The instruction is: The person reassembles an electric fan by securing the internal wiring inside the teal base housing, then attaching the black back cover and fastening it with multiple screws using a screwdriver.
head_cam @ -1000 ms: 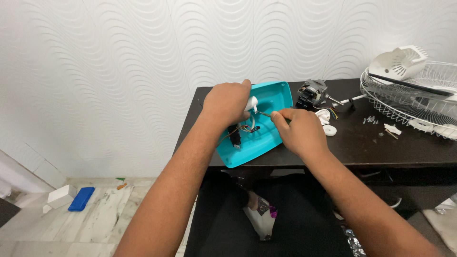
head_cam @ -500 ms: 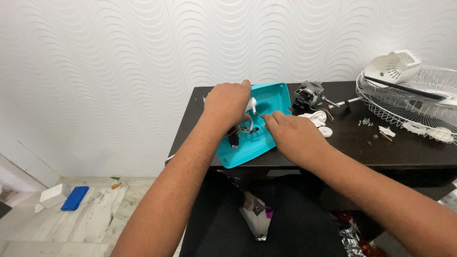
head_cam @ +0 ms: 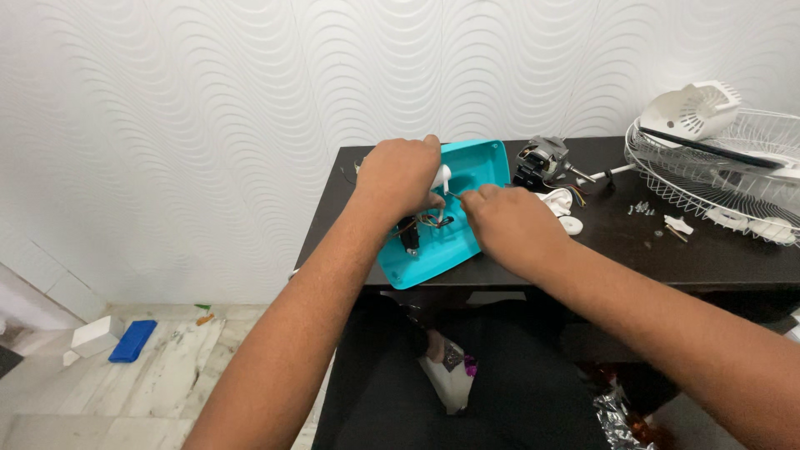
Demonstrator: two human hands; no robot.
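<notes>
A teal plastic housing (head_cam: 467, 212) lies tilted at the near left part of the dark tabletop (head_cam: 667, 258), open side up. The left hand (head_cam: 400, 179) curls closed over a white knob and wires inside it; the right hand (head_cam: 508, 225) pinches a thin metal tool toward the same spot. Just right of the housing sits a bare fan motor (head_cam: 543, 162), with white plastic bits (head_cam: 565, 208) near it. Farther right rest a wire fan grille (head_cam: 725, 167) and a white motor cover (head_cam: 690, 108). Behind is a wavy white wall (head_cam: 208, 125); on the tiled floor lies a blue box (head_cam: 132, 342).
</notes>
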